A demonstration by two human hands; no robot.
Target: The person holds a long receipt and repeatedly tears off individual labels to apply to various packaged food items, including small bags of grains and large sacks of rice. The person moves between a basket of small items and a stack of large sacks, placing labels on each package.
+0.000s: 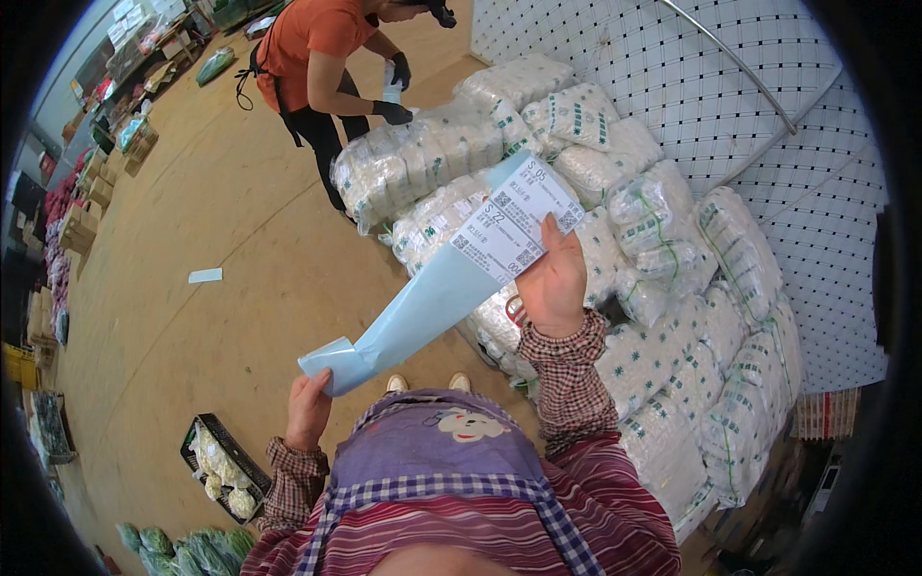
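A long light-blue strip of label backing paper (432,302) stretches between my two hands. My left hand (308,409) pinches its folded lower end with thumb and fingers. At the upper end, my right hand (555,284) supports the strip from behind, its thumb on the front edge. Two white printed labels (497,241) with codes remain stuck near that end; the rest of the visible strip is bare. Behind the strip lies a large pile of clear plastic bags (446,151) with pale contents and green print, some tied with green string.
A co-worker in an orange shirt (324,43) bends over the pile, wearing black gloves. A black crate (227,468) holds bagged pale produce at lower left, near green vegetables (187,551). A blue paper piece (205,275) lies on the floor. A white patterned sheet (648,65) stands behind the bags.
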